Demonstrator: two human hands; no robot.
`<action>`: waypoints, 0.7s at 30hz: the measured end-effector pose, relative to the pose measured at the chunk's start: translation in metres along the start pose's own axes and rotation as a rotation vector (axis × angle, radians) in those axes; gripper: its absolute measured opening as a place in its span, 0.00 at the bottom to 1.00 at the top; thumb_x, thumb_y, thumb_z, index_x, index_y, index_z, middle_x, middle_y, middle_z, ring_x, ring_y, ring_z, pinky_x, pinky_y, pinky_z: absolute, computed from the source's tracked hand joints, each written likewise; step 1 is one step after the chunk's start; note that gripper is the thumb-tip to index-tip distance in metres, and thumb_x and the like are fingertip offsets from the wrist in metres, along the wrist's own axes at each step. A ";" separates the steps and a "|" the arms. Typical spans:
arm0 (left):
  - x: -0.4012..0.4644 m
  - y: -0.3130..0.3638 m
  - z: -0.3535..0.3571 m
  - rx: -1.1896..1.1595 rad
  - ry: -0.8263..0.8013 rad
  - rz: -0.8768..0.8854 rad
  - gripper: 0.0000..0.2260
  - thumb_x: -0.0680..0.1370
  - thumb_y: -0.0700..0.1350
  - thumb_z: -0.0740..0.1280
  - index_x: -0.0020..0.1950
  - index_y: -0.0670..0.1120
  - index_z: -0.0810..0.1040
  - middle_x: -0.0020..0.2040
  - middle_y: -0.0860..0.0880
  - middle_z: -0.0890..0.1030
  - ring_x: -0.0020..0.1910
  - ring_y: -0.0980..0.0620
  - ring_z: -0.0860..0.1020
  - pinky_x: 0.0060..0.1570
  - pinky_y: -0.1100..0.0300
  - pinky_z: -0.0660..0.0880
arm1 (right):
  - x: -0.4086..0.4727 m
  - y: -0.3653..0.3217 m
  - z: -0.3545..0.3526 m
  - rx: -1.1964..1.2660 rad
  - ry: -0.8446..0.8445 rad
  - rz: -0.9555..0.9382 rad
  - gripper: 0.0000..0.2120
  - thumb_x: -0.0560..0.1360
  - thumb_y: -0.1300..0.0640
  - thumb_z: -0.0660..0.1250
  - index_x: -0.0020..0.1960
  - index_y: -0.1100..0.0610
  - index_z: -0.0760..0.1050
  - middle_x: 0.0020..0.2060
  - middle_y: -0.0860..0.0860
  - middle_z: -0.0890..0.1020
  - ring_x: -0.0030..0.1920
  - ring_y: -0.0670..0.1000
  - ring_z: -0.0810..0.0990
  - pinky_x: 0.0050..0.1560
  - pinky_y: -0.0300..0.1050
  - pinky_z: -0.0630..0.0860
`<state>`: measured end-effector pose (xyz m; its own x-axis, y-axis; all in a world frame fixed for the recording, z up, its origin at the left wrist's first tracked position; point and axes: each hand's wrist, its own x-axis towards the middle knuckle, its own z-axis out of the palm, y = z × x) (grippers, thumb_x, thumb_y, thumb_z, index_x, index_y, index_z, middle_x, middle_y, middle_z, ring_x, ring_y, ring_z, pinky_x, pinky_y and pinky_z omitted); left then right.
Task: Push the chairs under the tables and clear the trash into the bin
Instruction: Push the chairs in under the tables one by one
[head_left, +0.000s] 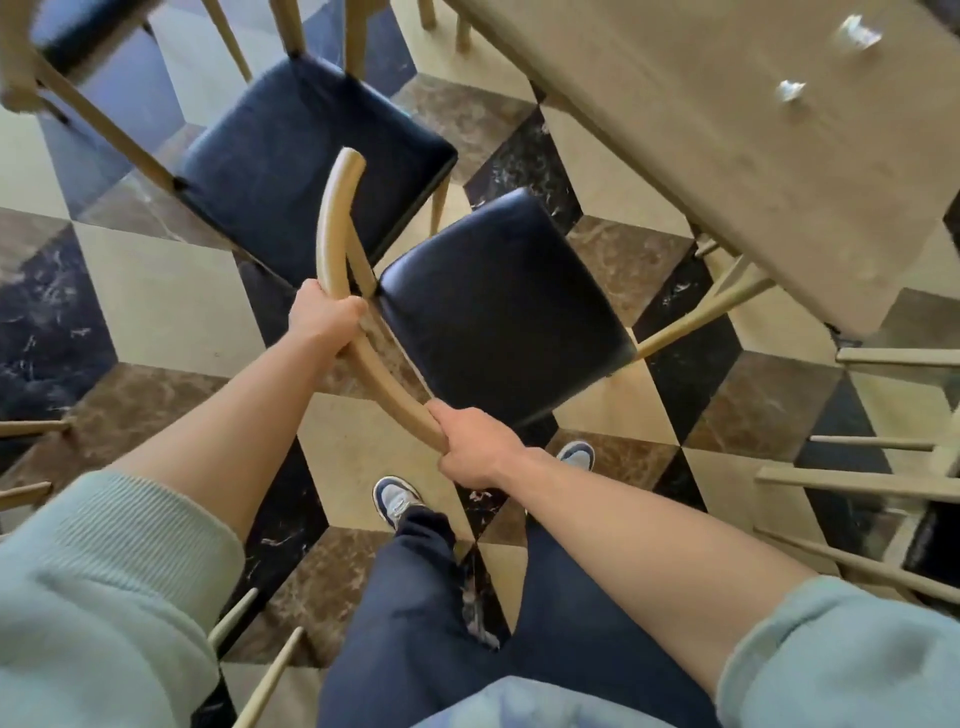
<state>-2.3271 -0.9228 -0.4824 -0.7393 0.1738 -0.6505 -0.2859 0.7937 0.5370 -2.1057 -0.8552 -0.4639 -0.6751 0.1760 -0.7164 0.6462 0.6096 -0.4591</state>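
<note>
A: Hands?
B: Left hand (323, 316) & right hand (475, 447) both closed round the curved backrest (347, 291) of the near chair (498, 306).
A: Chair's spot?
B: On the tiled floor (171, 301), seat just left of the desk (727, 145), not under it. 2nd chair (311, 166) sits farther left.

Black-cushioned wooden chair (498, 306) beside the light wooden table (727, 156), seat clear of its edge

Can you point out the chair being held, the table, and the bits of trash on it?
Chair (498, 306): head view, middle of its black seat.
Table (727, 156): head view, bare wooden top.
Trash (860, 32): head view, the upper crumpled piece; another lies just below it.
</note>
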 end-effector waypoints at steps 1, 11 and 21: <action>-0.002 0.006 0.006 -0.001 0.009 -0.021 0.19 0.73 0.50 0.70 0.61 0.48 0.70 0.49 0.43 0.80 0.45 0.43 0.83 0.43 0.46 0.84 | 0.000 0.012 -0.011 -0.036 0.019 -0.011 0.21 0.71 0.61 0.69 0.59 0.48 0.66 0.48 0.53 0.79 0.46 0.59 0.80 0.47 0.58 0.80; -0.029 0.091 0.141 -0.126 0.077 -0.161 0.29 0.75 0.48 0.69 0.73 0.42 0.63 0.60 0.41 0.78 0.50 0.41 0.81 0.45 0.46 0.84 | 0.000 0.181 -0.119 -0.235 0.172 -0.055 0.14 0.70 0.58 0.69 0.48 0.43 0.69 0.36 0.44 0.74 0.35 0.46 0.75 0.30 0.42 0.65; -0.064 0.184 0.271 -0.075 0.046 -0.116 0.30 0.78 0.47 0.68 0.76 0.41 0.60 0.62 0.42 0.76 0.52 0.43 0.79 0.49 0.44 0.83 | -0.028 0.314 -0.187 -0.207 0.257 0.034 0.11 0.71 0.55 0.71 0.43 0.44 0.69 0.33 0.42 0.73 0.33 0.46 0.75 0.35 0.45 0.69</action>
<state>-2.1673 -0.6303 -0.4875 -0.7253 0.0555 -0.6862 -0.4145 0.7606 0.4996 -1.9506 -0.5238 -0.4901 -0.7392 0.3716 -0.5617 0.6013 0.7398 -0.3019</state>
